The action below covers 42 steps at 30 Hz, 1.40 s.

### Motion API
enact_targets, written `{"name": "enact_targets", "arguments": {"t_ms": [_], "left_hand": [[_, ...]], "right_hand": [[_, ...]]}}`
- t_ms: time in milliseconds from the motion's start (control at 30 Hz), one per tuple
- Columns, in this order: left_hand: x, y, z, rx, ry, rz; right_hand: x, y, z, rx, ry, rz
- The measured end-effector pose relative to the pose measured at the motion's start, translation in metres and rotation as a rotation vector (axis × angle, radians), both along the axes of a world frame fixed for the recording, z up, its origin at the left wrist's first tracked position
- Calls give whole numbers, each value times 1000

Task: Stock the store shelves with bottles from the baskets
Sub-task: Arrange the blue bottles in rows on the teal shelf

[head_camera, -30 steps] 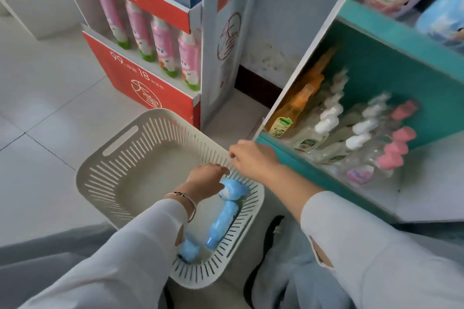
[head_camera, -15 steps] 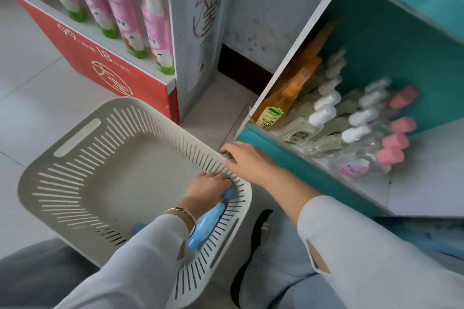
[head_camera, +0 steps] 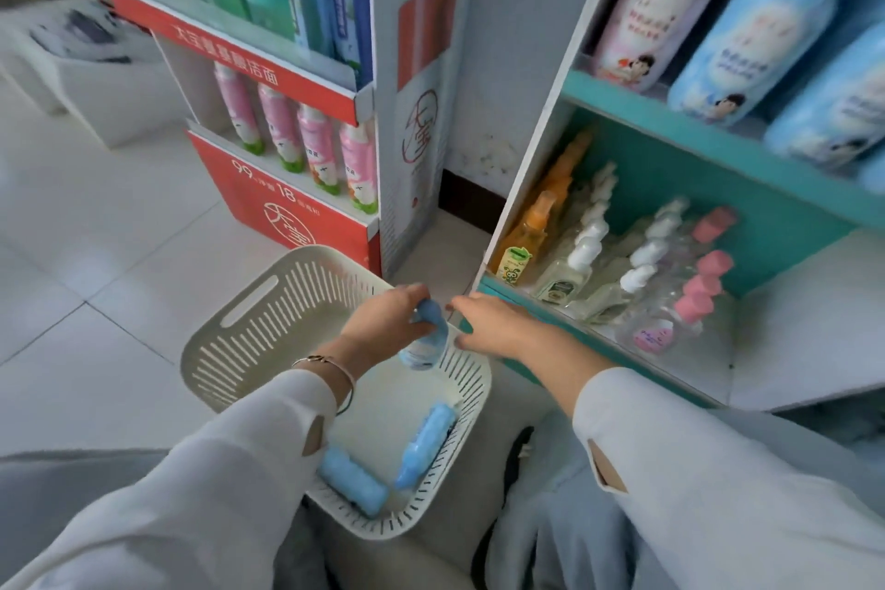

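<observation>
A cream slatted basket (head_camera: 249, 340) stands on the floor in front of me. My left hand (head_camera: 383, 326) grips a blue-capped clear bottle (head_camera: 426, 340) by its top, lifted above the basket's right side. Two more blue bottles lie inside the basket, one (head_camera: 426, 441) against its right wall and the other (head_camera: 352, 486) at the near corner. My right hand (head_camera: 493, 321) hovers beside the held bottle with fingers spread, just off the teal bottom shelf's (head_camera: 536, 316) front edge. That shelf holds rows of orange, white-capped and pink-capped bottles (head_camera: 689, 297).
A red and white display stand (head_camera: 287, 206) with pink and green bottles rises behind the basket. The upper teal shelf carries large pink and blue bottles (head_camera: 761, 14). White tiled floor (head_camera: 72, 254) spreads to the left. My knees are near the basket.
My left hand has lifted one blue bottle up out of the basket toward the right hand. The right hand has come off the basket rim. The view has tilted upward.
</observation>
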<state>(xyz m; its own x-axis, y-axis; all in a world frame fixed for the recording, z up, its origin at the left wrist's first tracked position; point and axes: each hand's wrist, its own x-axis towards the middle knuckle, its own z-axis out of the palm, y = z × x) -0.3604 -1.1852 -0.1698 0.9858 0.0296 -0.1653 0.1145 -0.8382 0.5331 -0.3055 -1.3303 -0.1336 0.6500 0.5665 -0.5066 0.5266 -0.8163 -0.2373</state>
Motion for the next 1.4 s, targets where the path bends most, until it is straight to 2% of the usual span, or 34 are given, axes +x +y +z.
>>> {"name": "enact_targets", "arguments": {"t_ms": [233, 400, 533, 633, 700, 767, 867, 1033, 1267, 1400], "left_hand": [[-15, -6, 90, -165, -205, 144], [-24, -18, 137, -228, -328, 146], [-29, -22, 162, -487, -414, 225], [-35, -26, 172, -607, -323, 221], [-37, -33, 180, -603, -220, 154], [-34, -45, 190, -540, -199, 98], [-20, -72, 209, -450, -316, 113], [3, -139, 243, -445, -435, 47], [25, -228, 271, -301, -506, -234], [33, -260, 280, -255, -514, -306]], "right_hand": [[-24, 1, 55, 291, 57, -222], [-31, -2, 91, 522, 107, -349], [-31, -13, 122, 694, 70, -401], [-28, -23, 142, 820, 42, -479], [-26, -31, 155, 885, 37, -505], [-27, -40, 167, 948, 21, -512], [-27, -57, 182, 1043, -106, -543], [-24, -105, 214, 984, -562, -737], [-20, -207, 233, 910, -800, -1074], [-10, -249, 231, 888, -876, -1171]]}}
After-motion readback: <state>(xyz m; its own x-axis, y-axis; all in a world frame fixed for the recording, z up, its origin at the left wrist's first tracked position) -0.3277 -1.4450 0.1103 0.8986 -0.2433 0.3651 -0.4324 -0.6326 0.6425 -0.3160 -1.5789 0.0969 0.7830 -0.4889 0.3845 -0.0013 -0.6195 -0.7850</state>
